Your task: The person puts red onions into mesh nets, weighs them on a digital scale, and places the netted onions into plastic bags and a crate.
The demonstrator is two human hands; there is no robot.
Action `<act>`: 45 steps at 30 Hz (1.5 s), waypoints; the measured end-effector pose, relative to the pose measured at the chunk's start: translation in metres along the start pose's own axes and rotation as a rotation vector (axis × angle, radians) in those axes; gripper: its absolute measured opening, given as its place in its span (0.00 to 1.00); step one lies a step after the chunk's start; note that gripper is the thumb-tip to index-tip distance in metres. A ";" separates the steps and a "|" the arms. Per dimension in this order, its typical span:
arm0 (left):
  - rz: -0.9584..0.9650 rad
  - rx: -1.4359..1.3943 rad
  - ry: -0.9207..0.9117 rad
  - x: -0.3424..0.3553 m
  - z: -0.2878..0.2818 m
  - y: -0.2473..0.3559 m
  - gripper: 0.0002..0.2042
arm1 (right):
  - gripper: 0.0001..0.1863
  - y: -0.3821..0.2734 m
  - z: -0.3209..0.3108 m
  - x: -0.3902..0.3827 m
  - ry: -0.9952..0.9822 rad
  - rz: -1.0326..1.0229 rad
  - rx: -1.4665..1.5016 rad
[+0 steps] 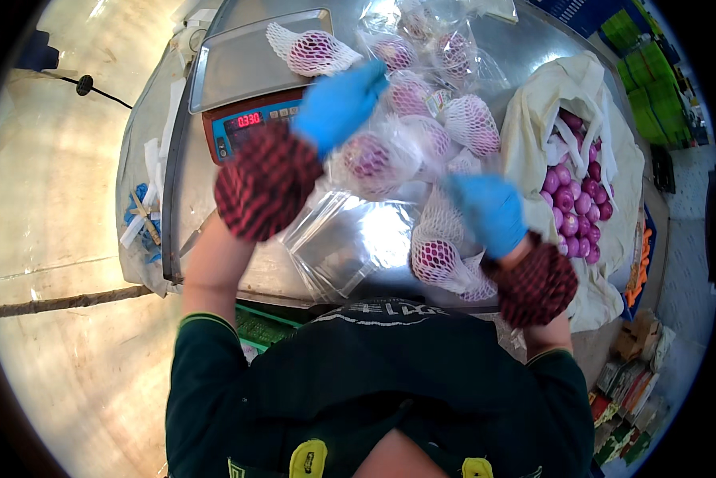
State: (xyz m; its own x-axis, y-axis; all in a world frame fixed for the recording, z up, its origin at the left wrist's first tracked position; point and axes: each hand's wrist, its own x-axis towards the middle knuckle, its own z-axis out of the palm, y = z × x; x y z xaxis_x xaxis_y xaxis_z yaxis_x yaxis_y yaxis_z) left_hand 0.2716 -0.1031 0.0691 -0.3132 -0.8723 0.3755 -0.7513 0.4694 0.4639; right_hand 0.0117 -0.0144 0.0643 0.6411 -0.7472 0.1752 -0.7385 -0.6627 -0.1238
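Left fingers [366,80]: extended forward in a blue glove, loosely spread, tips resting on a clear bag of purple onions [410,94]; no closed grip visible, underside of the fingers hidden. Left hand [338,103]: raised above the worktop [215,191], back of the glove toward the camera, wrist covered by a red-and-black checked cuff [266,182], forearm bare below it, dark green sleeve at the elbow.

Right fingers [469,199]: curled downward in a blue glove, closed on the upper end of a white mesh net [446,219]; fingertips hidden behind the glove and the mesh. Right hand [489,211]: palm down, wrist bent, second checked cuff [537,285] behind it. Net hanging from the grip, one purple onion [436,259] at its lower end, near the front edge of the worktop.

Between the hands: an empty clear plastic bag [350,239] lying flat, strong glare on it, outline hard to trace. Just beyond: a bagged netted onion [370,158] and several more bagged ones [469,123], overlapping, count uncertain.

Far left of the worktop: a red scale [242,123] with a steel pan [246,56], one netted onion [310,52] on the pan. Right side: a cream cloth sack [549,103], open, loose purple onions [573,199] inside, partly covered by the folds.

Picture rim dark and bent; crates at the upper right cut off.
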 end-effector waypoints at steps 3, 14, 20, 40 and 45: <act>-0.226 -0.390 -0.149 0.089 -0.007 -0.034 0.08 | 0.10 0.029 -0.053 0.050 0.374 -0.038 -0.427; -0.263 -1.305 0.280 0.241 0.086 -0.028 0.09 | 0.34 0.087 0.090 -0.036 -0.024 0.296 0.001; -0.426 -0.857 -0.039 0.028 0.121 -0.021 0.13 | 0.44 0.107 0.145 -0.038 -0.045 0.411 0.665; -0.809 -1.327 -0.014 -0.231 0.054 0.043 0.05 | 0.34 -0.083 0.174 -0.027 -0.365 0.900 1.931; -0.283 -0.282 -0.443 -0.232 0.073 0.065 0.10 | 0.38 -0.100 0.133 -0.012 -0.568 0.448 0.844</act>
State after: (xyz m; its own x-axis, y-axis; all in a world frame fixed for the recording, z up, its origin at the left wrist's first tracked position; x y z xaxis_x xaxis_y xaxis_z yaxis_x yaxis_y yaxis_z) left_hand 0.2528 0.1194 -0.0468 -0.3811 -0.9144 -0.1363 -0.6769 0.1755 0.7149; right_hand 0.1055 0.0537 -0.0551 0.5135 -0.6987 -0.4981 -0.6867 0.0134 -0.7268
